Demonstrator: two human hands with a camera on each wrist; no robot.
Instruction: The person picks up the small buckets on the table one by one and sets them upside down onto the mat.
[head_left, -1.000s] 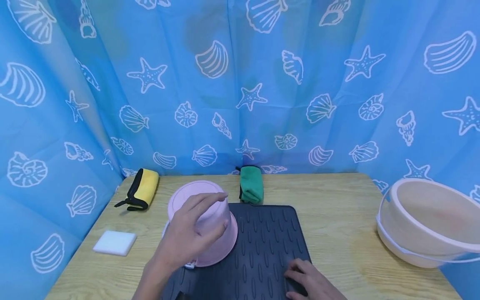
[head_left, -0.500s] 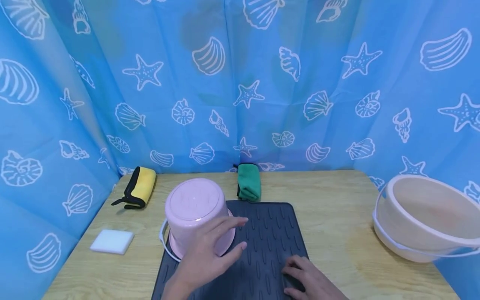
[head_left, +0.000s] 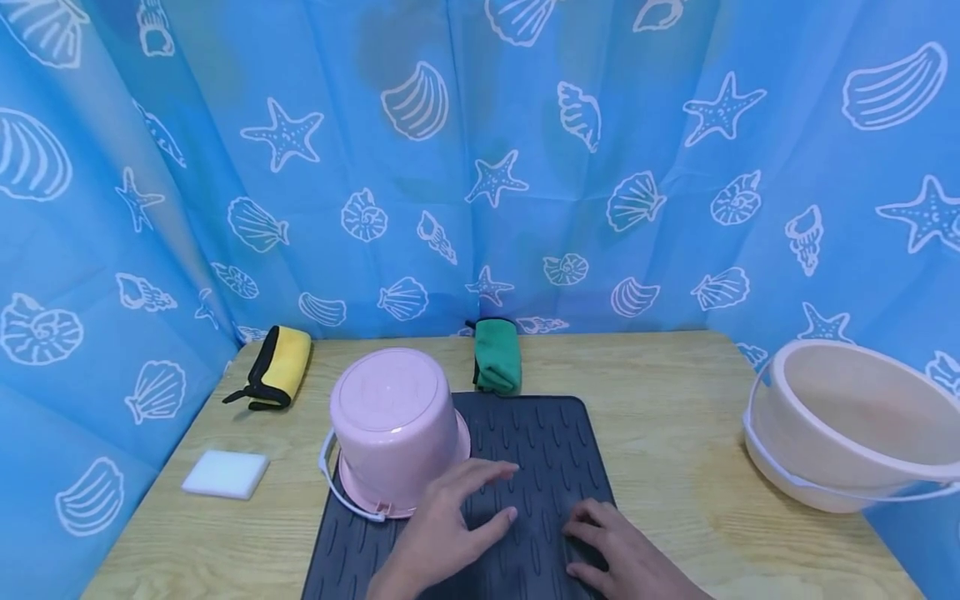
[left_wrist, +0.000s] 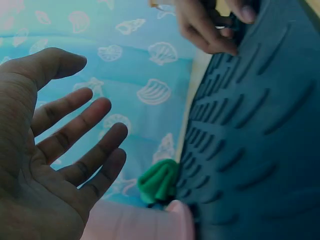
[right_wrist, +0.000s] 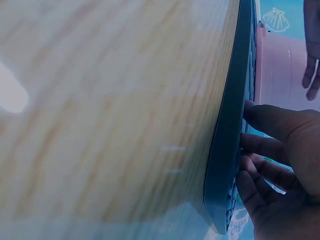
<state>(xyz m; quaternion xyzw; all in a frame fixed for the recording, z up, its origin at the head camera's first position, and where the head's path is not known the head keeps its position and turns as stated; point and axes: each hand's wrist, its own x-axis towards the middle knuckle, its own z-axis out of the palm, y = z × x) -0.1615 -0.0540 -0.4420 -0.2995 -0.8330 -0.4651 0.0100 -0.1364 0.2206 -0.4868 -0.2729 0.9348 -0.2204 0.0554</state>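
Left hand (head_left: 444, 529): grip spread wide, holding nothing, near upturned pink bucket (head_left: 393, 433).
Right hand (head_left: 621, 546): grip loosely bent, touching black mat (head_left: 536, 442), holding nothing visible.

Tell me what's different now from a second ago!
The left hand moved right and back toward the person, uncovering more of the pink bucket; it holds nothing. The right hand stayed at the black mat, and the bucket still stands upside down there.
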